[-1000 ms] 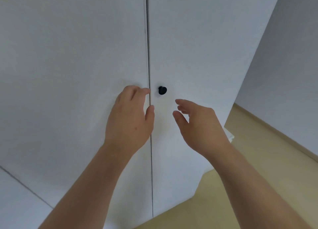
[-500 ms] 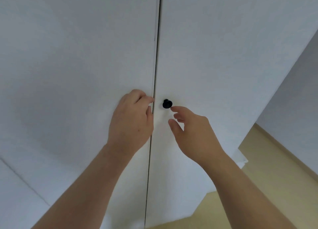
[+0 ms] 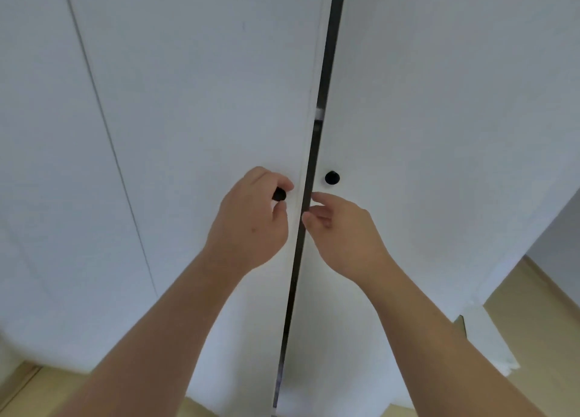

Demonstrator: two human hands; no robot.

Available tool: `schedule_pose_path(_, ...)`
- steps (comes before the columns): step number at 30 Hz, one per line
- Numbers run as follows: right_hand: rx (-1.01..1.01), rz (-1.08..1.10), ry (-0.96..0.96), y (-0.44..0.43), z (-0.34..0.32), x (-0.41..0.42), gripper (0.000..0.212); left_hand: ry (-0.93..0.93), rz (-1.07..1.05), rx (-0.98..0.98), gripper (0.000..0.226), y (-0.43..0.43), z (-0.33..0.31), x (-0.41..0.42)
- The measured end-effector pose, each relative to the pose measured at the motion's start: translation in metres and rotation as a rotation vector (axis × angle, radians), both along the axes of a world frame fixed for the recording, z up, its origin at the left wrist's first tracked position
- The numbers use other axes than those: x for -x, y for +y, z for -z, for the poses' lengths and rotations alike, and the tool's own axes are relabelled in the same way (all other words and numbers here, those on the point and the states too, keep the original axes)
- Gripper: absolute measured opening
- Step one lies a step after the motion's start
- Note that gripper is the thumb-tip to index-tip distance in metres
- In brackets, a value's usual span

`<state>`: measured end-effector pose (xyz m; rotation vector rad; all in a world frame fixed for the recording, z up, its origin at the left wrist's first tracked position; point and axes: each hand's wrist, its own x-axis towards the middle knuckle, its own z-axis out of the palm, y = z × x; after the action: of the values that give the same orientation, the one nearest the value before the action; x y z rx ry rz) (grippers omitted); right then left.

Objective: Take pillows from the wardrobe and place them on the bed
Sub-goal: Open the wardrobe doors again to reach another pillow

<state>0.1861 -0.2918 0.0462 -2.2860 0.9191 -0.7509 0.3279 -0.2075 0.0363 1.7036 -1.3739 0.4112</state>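
A white wardrobe with two tall doors fills the view. My left hand (image 3: 251, 220) is closed around the black knob (image 3: 278, 194) of the left door (image 3: 188, 118), which stands slightly ajar with a dark gap beside it. My right hand (image 3: 340, 228) has its fingertips curled at the inner edge of the right door (image 3: 439, 118), just below that door's black knob (image 3: 332, 177). No pillows or bed are visible; the wardrobe's inside is hidden apart from the dark slit.
Another white panel (image 3: 37, 165) adjoins the left door. Tan wooden floor (image 3: 539, 316) shows at the lower right and along the bottom edge. A grey-white wall (image 3: 561, 228) stands to the right of the wardrobe.
The left door has swung out a little, opening a dark gap between the doors. My right hand has moved from near the right knob to the door's edge.
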Motion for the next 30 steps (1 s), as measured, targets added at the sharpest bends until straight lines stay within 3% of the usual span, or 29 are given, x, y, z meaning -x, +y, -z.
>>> schedule_pose_path(4, -0.082, -0.357, -0.080, 0.031, -0.006, -0.002, 0.028, 0.068, -0.126, 0.081, 0.017, 0.060, 0.004, 0.020)
schedule_pose_path(12, -0.219, -0.622, -0.173, 0.079, -0.008, -0.015, 0.030, 0.371, -0.246, 0.228, 0.004, 0.132, 0.001, 0.029)
schedule_pose_path(20, -0.336, -0.792, -0.195, 0.125, 0.002, -0.060, 0.028, 0.629, -0.388, 0.410, 0.011, 0.194, 0.010, 0.018)
schedule_pose_path(26, -0.332, -0.932, -0.197, 0.169, 0.008, -0.111, 0.025, 0.642, -0.600, 0.483, 0.020, 0.243, 0.010, 0.003)
schedule_pose_path(30, -0.324, -1.064, -0.098, 0.197, 0.005, -0.145, 0.036, 0.595, -0.779, 0.486, 0.027, 0.269, 0.012, -0.014)
